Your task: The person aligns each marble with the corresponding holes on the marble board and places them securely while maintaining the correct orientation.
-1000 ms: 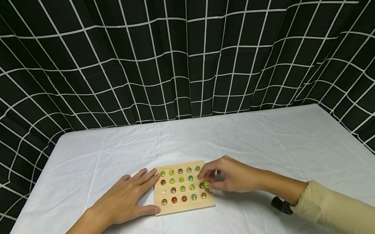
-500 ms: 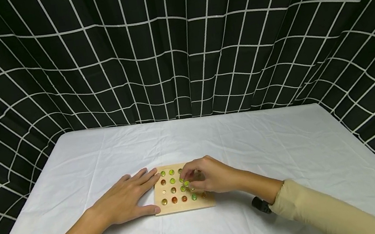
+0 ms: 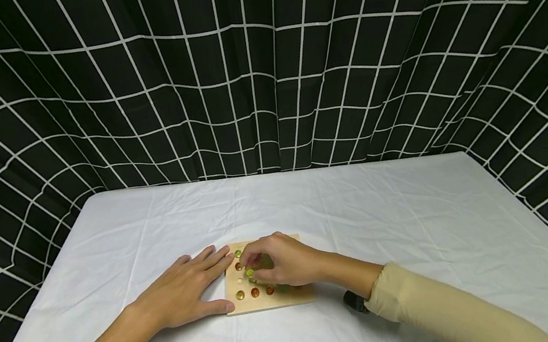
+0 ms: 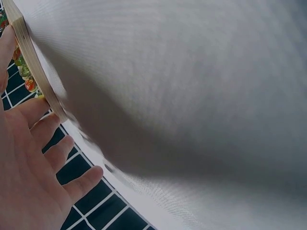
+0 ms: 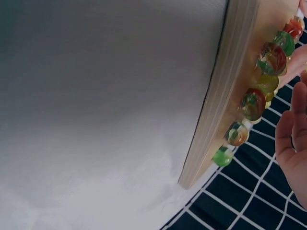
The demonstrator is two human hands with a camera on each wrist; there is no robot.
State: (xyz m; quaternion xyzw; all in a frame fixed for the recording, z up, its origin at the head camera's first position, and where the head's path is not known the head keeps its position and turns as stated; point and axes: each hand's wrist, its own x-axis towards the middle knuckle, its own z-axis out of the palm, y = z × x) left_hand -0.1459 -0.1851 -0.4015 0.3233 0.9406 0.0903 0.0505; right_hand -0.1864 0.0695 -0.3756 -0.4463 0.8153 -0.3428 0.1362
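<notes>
A light wooden board (image 3: 263, 303) with rows of glass marbles (image 3: 255, 292) lies on the white-covered table. My left hand (image 3: 185, 288) rests flat with fingers spread, its fingertips and thumb on the board's left edge; the left wrist view shows those fingers (image 4: 45, 127) at the wooden side. Over the left half of the board, my right hand (image 3: 286, 260) pinches a yellow-green marble (image 3: 250, 273) between thumb and fingers. Just left of it is a pale, bare hollow (image 3: 240, 281). The right hand hides much of the board's middle and right side.
A white cloth (image 3: 363, 205) covers the table, with wrinkles across it. Behind and at both sides hangs a black curtain (image 3: 263, 96) with a white grid. In the right wrist view, several marbles (image 5: 253, 103) stand proud of the board's surface.
My right hand has carried the yellow-green marble leftward across the board, from its right edge to near the bare hollow. The left hand and board have stayed put.
</notes>
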